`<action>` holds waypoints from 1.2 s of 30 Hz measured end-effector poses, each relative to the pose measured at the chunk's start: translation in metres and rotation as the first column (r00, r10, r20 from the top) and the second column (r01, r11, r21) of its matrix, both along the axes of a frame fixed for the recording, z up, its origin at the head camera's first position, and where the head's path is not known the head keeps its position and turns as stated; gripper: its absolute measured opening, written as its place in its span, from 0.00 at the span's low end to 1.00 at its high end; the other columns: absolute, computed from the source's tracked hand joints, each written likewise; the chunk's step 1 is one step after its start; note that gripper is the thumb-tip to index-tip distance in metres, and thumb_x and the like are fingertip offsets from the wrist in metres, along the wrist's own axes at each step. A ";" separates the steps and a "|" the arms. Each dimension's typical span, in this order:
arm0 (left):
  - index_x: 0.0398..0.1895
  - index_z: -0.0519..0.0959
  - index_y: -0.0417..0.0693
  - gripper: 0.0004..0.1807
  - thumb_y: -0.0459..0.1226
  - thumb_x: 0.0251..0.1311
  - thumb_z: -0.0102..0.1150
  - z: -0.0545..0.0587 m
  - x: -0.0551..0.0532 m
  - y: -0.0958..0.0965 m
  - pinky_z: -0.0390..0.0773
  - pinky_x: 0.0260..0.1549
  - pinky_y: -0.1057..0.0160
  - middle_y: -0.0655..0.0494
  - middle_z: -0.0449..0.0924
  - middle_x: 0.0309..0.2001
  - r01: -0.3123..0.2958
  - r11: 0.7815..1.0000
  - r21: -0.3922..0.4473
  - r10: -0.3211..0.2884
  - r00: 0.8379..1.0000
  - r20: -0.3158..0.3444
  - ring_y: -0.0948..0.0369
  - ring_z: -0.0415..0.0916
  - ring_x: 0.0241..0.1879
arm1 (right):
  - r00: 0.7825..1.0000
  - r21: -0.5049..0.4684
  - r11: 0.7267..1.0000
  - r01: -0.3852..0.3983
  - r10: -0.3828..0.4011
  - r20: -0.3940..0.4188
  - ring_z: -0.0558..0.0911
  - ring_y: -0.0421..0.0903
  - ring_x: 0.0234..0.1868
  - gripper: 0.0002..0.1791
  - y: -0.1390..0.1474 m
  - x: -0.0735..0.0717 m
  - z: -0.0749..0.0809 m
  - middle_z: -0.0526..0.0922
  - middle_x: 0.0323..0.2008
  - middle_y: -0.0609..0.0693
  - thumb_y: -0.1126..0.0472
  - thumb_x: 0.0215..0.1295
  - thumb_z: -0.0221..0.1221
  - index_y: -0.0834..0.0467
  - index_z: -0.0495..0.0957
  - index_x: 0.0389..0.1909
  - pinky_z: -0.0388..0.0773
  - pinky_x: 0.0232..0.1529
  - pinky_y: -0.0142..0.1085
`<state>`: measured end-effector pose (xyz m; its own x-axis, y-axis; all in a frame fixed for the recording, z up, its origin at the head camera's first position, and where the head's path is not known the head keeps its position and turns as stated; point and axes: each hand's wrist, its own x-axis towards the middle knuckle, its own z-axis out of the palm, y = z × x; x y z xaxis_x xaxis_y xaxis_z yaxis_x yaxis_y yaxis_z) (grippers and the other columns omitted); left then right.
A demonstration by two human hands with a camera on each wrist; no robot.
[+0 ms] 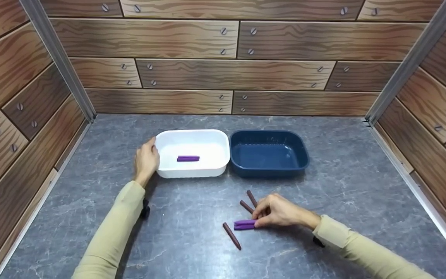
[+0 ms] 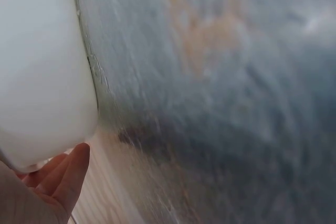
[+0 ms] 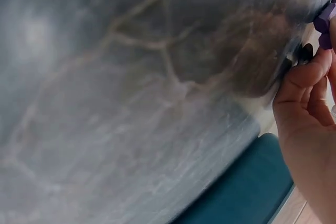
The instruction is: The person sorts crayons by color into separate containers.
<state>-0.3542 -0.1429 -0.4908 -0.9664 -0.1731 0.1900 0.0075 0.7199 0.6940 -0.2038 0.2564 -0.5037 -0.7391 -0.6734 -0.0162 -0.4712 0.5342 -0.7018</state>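
Observation:
My right hand (image 1: pixel 281 211) pinches a pair of purple crayons (image 1: pixel 244 224) side by side, low over the table. In the right wrist view, the purple crayons (image 3: pixel 324 24) show six-sided ends at the fingertips. Two brown crayons (image 1: pixel 251 195) lie just beyond this hand, partly hidden by it. Another brown crayon (image 1: pixel 231 236) rests left of the purple pair. On the left, my left hand (image 1: pixel 146 159) touches the end wall of a white tray (image 1: pixel 192 173), its fingers (image 2: pixel 76 177) extended along the outside. Purple crayons (image 1: pixel 188 158) lie together on the tray's floor.
A dark blue tray (image 1: pixel 269 172) stands directly right of the white one and holds nothing visible. Wood-patterned walls (image 1: pixel 192 73) enclose the grey marbled table (image 1: pixel 184 217) at the back and both sides, with metal posts (image 1: pixel 62 58) in the corners.

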 end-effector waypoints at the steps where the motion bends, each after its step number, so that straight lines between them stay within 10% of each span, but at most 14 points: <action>1: 0.69 0.70 0.48 0.24 0.36 0.72 0.40 0.000 0.000 0.000 0.72 0.55 0.41 0.45 0.74 0.64 -0.001 1.000 -0.001 0.001 1.000 0.001 0.43 0.74 0.61 | 1.000 -0.006 1.000 0.001 -0.001 0.002 0.77 0.29 0.26 0.07 0.000 -0.001 0.000 0.83 0.26 0.40 0.55 0.52 0.72 0.48 0.89 0.33 0.77 0.28 0.27; 21: 0.69 0.71 0.51 0.23 0.37 0.73 0.42 0.004 -0.004 0.003 0.73 0.54 0.41 0.47 0.74 0.64 -0.009 1.000 0.012 0.009 1.000 0.007 0.43 0.75 0.60 | 0.999 -0.095 0.995 0.034 -0.037 -0.036 0.81 0.42 0.36 0.06 -0.005 -0.024 0.009 0.86 0.34 0.43 0.55 0.55 0.71 0.47 0.89 0.34 0.76 0.39 0.33; 36: 0.69 0.70 0.50 0.23 0.37 0.73 0.39 0.000 -0.001 0.001 0.74 0.54 0.41 0.46 0.75 0.64 -0.011 1.000 0.005 0.011 1.000 0.008 0.43 0.75 0.60 | 0.992 -0.157 0.985 0.065 -0.081 -0.096 0.79 0.34 0.30 0.07 -0.033 -0.043 0.021 0.87 0.31 0.44 0.57 0.55 0.71 0.50 0.89 0.36 0.78 0.31 0.32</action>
